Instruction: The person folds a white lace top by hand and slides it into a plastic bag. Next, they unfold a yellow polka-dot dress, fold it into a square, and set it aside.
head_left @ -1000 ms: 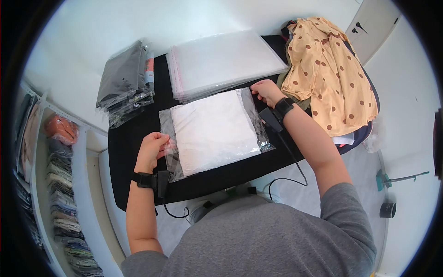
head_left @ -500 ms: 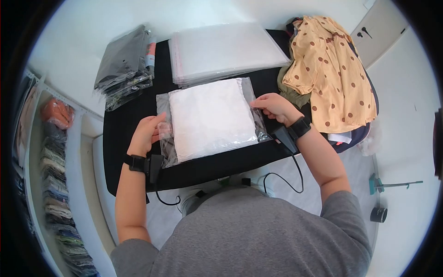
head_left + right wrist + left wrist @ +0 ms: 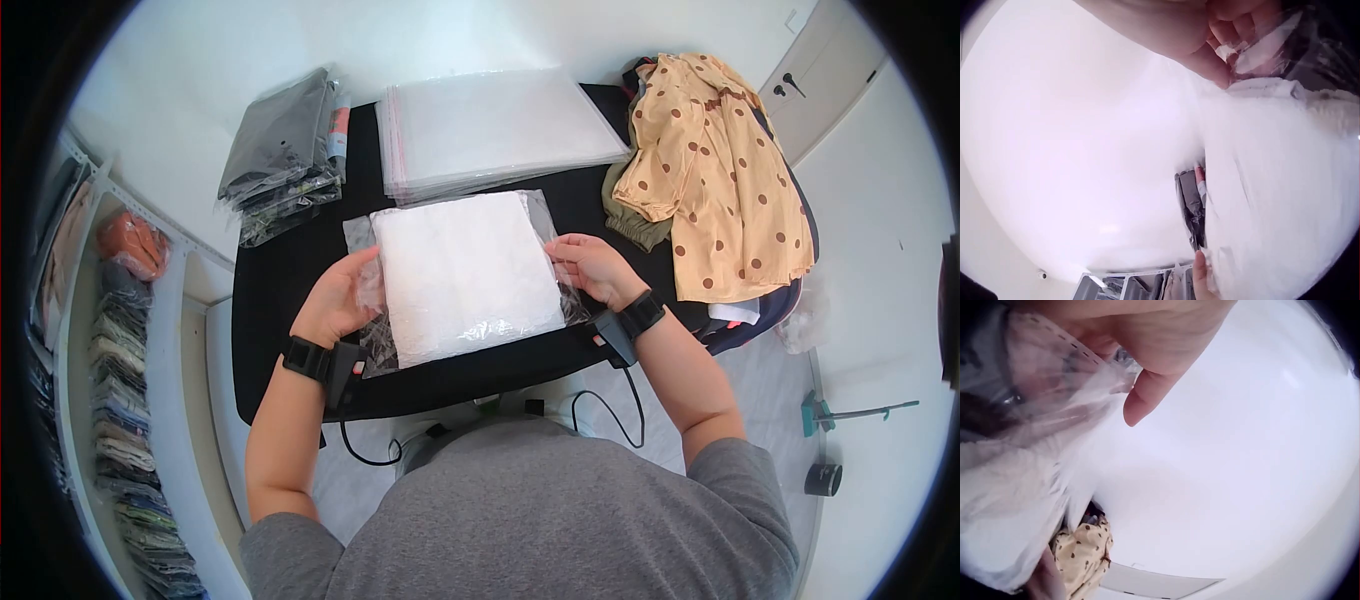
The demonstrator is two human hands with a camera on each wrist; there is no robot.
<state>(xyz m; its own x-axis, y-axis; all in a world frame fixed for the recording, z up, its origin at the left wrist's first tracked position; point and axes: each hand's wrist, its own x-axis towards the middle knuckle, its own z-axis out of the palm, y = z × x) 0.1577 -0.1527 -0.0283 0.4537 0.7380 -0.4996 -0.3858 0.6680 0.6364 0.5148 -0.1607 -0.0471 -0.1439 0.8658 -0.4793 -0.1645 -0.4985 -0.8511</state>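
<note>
A folded white garment [image 3: 470, 275] lies flat inside a clear plastic bag [image 3: 362, 236] near the front of the black table. At the bag's left side, my left hand [image 3: 338, 300] grips the loose plastic, close against the garment's edge; in the left wrist view the thumb [image 3: 1141, 403] lies over gathered film. On the opposite side, my right hand [image 3: 597, 272] pinches the bag at the garment's right edge. The right wrist view shows its fingers curled with crinkled film [image 3: 1272, 47] between them and the white cloth below.
Behind the bag lies a stack of flat clear bags [image 3: 500, 130]. Bagged dark clothes [image 3: 280, 145] are piled at the back left. A polka-dot garment [image 3: 715, 190] covers other clothes on the right. Shelves of bagged clothes [image 3: 125, 400] stand left of the black table [image 3: 275, 360].
My right hand has come down from the bag's upper right corner to the middle of its right side. My left hand has moved inward, closer to the white garment.
</note>
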